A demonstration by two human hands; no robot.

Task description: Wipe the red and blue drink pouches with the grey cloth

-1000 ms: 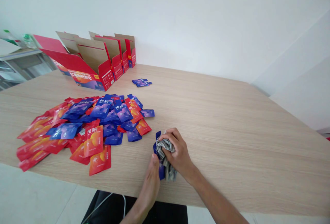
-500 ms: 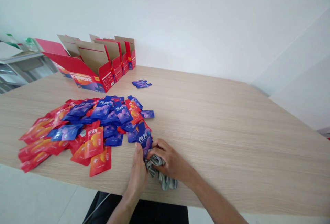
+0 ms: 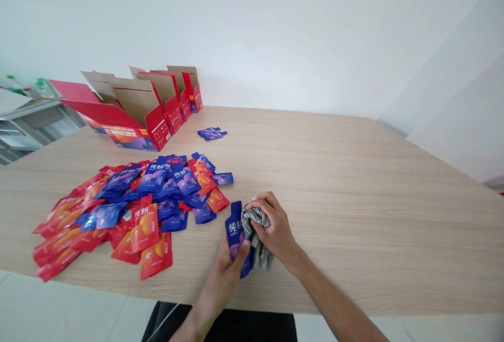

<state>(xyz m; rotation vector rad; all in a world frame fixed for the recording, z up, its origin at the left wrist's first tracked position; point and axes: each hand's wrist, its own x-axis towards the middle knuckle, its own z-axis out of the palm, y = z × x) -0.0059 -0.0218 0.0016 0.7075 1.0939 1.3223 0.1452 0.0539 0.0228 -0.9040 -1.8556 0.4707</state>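
My left hand (image 3: pixel 229 263) is closed on a blue pouch (image 3: pixel 235 229) with white characters, its thumb across the front. Bunched in my right hand (image 3: pixel 274 225) is a grey striped cloth (image 3: pixel 255 218), pressed against the pouch's right side; its loose end hangs down below. To the left spreads a heap of pouches, with blue pouches (image 3: pixel 153 176) mostly on top and toward the right, and red-orange pouches (image 3: pixel 145 226) at the left and front. The cloth covers part of the held pouch.
Open red cardboard boxes (image 3: pixel 157 126) stand in a row at the back left, flaps raised. A few blue pouches (image 3: pixel 212 133) lie apart near them. The wooden table (image 3: pixel 354 200) meets a white wall behind. Green-capped bottles (image 3: pixel 43 88) stand on a unit at far left.
Both hands have moved right, away from the heap, with the blue pouch and the cloth. The left thumb now lies over the pouch's front, and the cloth has shifted up along its side.
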